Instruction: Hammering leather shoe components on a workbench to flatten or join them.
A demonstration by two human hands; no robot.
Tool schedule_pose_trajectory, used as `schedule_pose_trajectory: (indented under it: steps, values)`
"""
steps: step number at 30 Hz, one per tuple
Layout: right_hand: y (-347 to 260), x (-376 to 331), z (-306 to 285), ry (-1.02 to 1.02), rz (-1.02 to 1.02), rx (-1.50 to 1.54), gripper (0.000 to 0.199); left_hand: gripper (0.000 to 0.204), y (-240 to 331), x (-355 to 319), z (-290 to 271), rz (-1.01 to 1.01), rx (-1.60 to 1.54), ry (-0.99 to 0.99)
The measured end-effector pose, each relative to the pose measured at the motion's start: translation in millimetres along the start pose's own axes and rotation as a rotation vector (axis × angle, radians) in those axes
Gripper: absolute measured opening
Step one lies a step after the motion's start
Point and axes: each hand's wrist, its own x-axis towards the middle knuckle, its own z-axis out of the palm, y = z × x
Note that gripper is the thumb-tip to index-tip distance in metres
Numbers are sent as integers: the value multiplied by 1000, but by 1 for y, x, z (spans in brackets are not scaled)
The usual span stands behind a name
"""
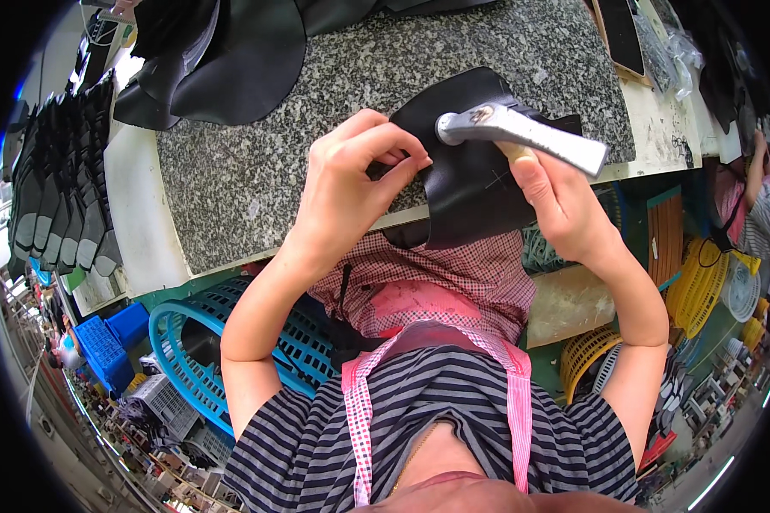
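Note:
A black leather piece lies over the near edge of the speckled stone slab, its lower part hanging past the edge. At its left edge, my left hand pinches thumb and forefinger together on the leather's rim. My right hand is closed round a hammer, whose handle is mostly hidden by the fingers. The hammer's round metal face is over the leather, close to my left fingertips; whether it touches cannot be told. Pale cross marks show on the leather.
More black leather pieces are heaped at the slab's far left. Rows of dark parts stand further left. A blue basket is below my left arm, a yellow basket at the right. A dark framed tray lies far right. Another person is at the right edge.

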Motion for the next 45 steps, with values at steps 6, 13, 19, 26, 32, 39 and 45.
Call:
schedule_pose_trajectory:
  steps: [6,13,19,26,32,39,45]
  values:
    - [8,-7,-2,-73,134,20,52,13,4,4,-3,-51,-21,-15]
    - [4,-5,0,-4,57,30,37,15,8,11,-11,-121,60,-94]
    - [-7,-4,-5,-53,139,62,34,17,4,14,-14,-13,144,-100]
    - [-41,7,-21,-95,119,-137,8,18,-1,16,-17,-9,128,-113]
    - [-33,7,-9,-184,129,-212,9,17,-2,18,-16,20,104,-104]
    - [-39,8,-3,-93,11,-226,15,21,-5,19,-18,-10,175,-93]
    - [-44,10,-5,-51,-8,-245,14,23,-3,18,-22,1,282,-67]
